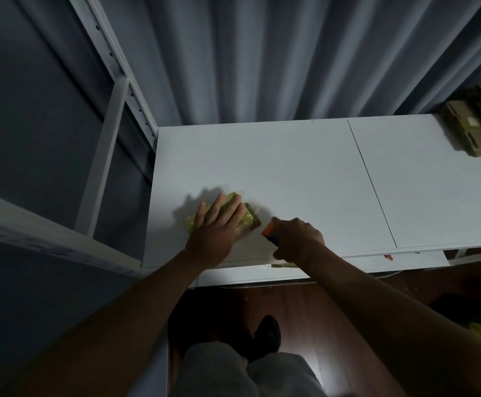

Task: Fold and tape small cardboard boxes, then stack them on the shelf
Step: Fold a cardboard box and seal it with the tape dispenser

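The tape could be wrinkling or running off line if the box [235,217] is sliding under the left hand [219,222], which is pressing it flat, fingers spread. The right hand [296,239] is gripping an orange dispenser [269,232] beside it. The box, lower centre on the table [291,167], is looking small, brown and wrapped in yellow-green tape.

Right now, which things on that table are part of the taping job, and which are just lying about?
In the job:
- small box under the left hand
- orange tape dispenser in the right hand
- taped boxes, far right

Lying about:
- small orange item on the table front ledge
- curtain
- metal rack
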